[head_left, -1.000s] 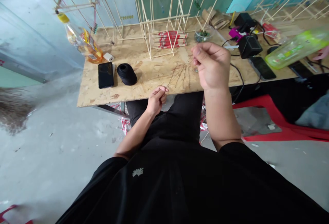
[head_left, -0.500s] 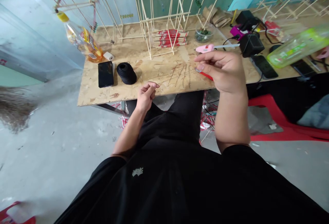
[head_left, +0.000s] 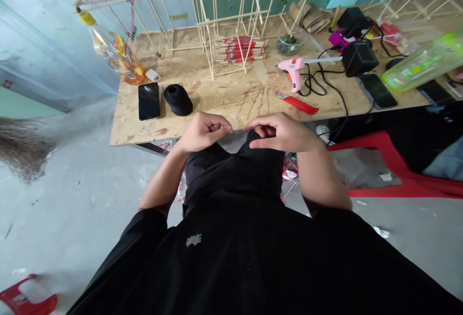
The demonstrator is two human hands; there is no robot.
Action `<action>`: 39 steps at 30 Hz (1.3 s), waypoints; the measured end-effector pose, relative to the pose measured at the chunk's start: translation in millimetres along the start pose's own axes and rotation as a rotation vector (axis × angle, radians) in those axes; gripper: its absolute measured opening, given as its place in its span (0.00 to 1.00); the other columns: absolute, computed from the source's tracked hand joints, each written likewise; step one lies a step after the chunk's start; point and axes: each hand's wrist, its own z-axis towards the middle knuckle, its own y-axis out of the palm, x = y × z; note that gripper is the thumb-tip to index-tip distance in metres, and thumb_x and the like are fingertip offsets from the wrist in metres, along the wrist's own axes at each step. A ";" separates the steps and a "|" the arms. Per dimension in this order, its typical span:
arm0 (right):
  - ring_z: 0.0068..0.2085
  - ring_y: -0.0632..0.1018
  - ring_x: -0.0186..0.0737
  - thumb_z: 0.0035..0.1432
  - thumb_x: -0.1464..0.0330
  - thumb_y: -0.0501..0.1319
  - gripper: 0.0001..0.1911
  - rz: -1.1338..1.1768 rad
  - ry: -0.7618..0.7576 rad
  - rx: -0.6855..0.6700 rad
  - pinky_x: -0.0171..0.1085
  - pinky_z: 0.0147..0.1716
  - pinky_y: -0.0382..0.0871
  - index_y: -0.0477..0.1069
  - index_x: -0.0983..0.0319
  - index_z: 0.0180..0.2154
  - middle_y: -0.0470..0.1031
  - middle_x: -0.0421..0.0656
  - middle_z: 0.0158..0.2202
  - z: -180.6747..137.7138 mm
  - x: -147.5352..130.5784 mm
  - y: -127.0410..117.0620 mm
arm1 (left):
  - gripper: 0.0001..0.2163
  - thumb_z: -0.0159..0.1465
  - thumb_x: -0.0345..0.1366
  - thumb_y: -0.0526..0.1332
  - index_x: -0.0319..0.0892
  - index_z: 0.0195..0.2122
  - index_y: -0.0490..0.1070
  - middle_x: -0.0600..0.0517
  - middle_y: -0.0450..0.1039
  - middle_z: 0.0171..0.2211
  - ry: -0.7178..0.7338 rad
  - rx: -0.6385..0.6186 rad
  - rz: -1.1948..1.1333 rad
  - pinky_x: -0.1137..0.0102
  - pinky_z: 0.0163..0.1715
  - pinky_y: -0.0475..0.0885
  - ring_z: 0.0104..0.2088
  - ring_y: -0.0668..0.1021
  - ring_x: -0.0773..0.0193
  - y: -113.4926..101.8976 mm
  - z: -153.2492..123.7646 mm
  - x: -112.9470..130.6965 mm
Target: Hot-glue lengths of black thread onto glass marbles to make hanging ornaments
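We see both hands low at the near edge of the desk (head_left: 144, 134), over the lap in black trousers. The left hand (head_left: 204, 132) is curled, its thumb and forefinger pressed together in a pinch. The right hand (head_left: 284, 134) has come down: a second ago it was raised well above the desk, half a second ago it was lower, and now it sits level with the left hand, close to it but not touching. Its thumb and forefinger are pressed together too, while another finger points toward the left hand. Whatever the fingers pinch is too fine for us to make out.

The thin brown strands (head_left: 255, 100) lie on the desk just beyond the hands, where they lay before. With the right hand lowered, the pink glue gun (head_left: 294, 70) and the red cutter (head_left: 297, 104) now show in full, right of the strands. The black spool (head_left: 178, 99) and the phone (head_left: 148, 101) remain side by side left of the strands, in front of the stick frame (head_left: 213, 20).
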 end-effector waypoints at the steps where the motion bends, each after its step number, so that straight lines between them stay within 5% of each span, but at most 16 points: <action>1: 0.29 0.67 0.36 0.55 0.46 0.80 0.26 0.058 -0.013 0.046 0.41 0.29 0.59 0.88 0.55 0.48 0.73 0.38 0.29 6.9 -1.3 12.3 | 0.10 0.67 0.39 0.72 0.38 0.32 0.87 0.56 0.62 0.17 0.011 -0.017 0.016 0.71 0.21 0.45 0.19 0.55 0.74 2.5 0.7 1.6; 7: 0.30 0.71 0.36 0.57 0.39 0.75 0.31 0.281 0.035 0.099 0.40 0.31 0.61 0.86 0.63 0.32 0.79 0.44 0.28 32.1 4.4 60.0 | 0.11 0.70 0.39 0.69 0.40 0.32 0.84 0.57 0.63 0.18 0.081 0.004 0.106 0.70 0.22 0.50 0.20 0.57 0.72 8.2 -0.2 -11.3; 10: 0.29 0.72 0.37 0.56 0.39 0.75 0.31 0.262 0.091 0.120 0.40 0.31 0.62 0.88 0.62 0.33 0.82 0.44 0.28 29.7 11.4 65.4 | 0.09 0.71 0.40 0.69 0.41 0.38 0.86 0.49 0.80 0.29 0.171 0.087 0.211 0.68 0.28 0.66 0.28 0.73 0.66 6.5 -6.1 -25.1; 13: 0.28 0.72 0.36 0.58 0.41 0.74 0.29 0.242 0.133 0.146 0.40 0.30 0.61 0.88 0.62 0.31 0.81 0.43 0.26 24.4 20.4 68.4 | 0.10 0.69 0.41 0.71 0.44 0.48 0.88 0.44 0.85 0.45 0.251 0.353 0.409 0.59 0.49 0.76 0.47 0.82 0.54 8.0 -16.1 -37.3; 15: 0.28 0.73 0.36 0.58 0.45 0.75 0.25 0.253 0.154 0.172 0.39 0.31 0.62 0.88 0.61 0.31 0.81 0.43 0.26 21.4 26.9 70.5 | 0.07 0.69 0.39 0.71 0.45 0.44 0.88 0.46 0.83 0.41 0.217 0.586 0.493 0.57 0.52 0.75 0.45 0.81 0.55 12.3 -25.0 -42.5; 17: 0.28 0.74 0.36 0.58 0.48 0.75 0.22 0.273 0.169 0.193 0.39 0.31 0.63 0.89 0.61 0.32 0.83 0.43 0.27 18.8 32.2 72.3 | 0.05 0.68 0.38 0.71 0.45 0.38 0.88 0.50 0.78 0.32 0.099 0.663 0.394 0.61 0.43 0.73 0.35 0.77 0.60 19.8 -34.8 -45.7; 21: 0.29 0.75 0.37 0.58 0.52 0.75 0.19 0.288 0.165 0.200 0.39 0.31 0.62 0.89 0.61 0.32 0.84 0.44 0.28 13.1 34.8 76.6 | 0.09 0.65 0.43 0.76 0.44 0.36 0.91 0.49 0.80 0.29 -0.206 0.437 -0.060 0.66 0.32 0.65 0.30 0.73 0.64 42.2 -50.9 -52.1; 26: 0.30 0.74 0.37 0.60 0.51 0.74 0.20 0.293 0.160 0.140 0.38 0.32 0.63 0.89 0.62 0.32 0.84 0.44 0.29 6.2 33.3 89.9 | 0.14 0.60 0.51 0.78 0.44 0.34 0.92 0.47 0.82 0.33 -0.407 0.360 -0.441 0.67 0.29 0.61 0.31 0.73 0.66 65.5 -55.4 -62.5; 39: 0.28 0.60 0.31 0.62 0.40 0.70 0.35 0.211 0.191 0.070 0.38 0.29 0.48 0.80 0.65 0.24 0.60 0.37 0.21 0.6 46.2 108.8 | 0.13 0.48 0.43 0.85 0.43 0.31 0.91 0.47 0.83 0.35 -0.520 0.336 -0.635 0.69 0.30 0.65 0.32 0.76 0.68 79.0 -57.7 -64.0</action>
